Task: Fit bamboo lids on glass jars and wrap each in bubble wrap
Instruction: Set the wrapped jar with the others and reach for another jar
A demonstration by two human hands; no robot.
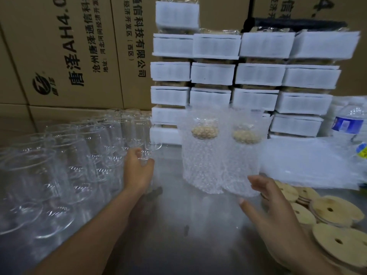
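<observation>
Two glass jars with bamboo lids stand upright in bubble wrap at mid-table: one wrapped jar (200, 161) on the left, another wrapped jar (243, 165) touching it on the right. My right hand (272, 213) is open just in front of the right one, fingertips near its base, holding nothing. My left hand (138, 171) is shut on a bare glass jar (148, 143) at the right edge of a crowd of several empty glass jars (59, 161). Loose bamboo lids (329, 213) with centre holes lie in a pile at the right front.
Sheets of bubble wrap (309, 163) lie at the right behind the lids. White foam-wrapped packs (256, 74) are stacked at the back. Cardboard cartons (75, 50) form the rear wall. A water bottle (349, 124) stands at far right. The steel tabletop (190, 225) shows between my arms.
</observation>
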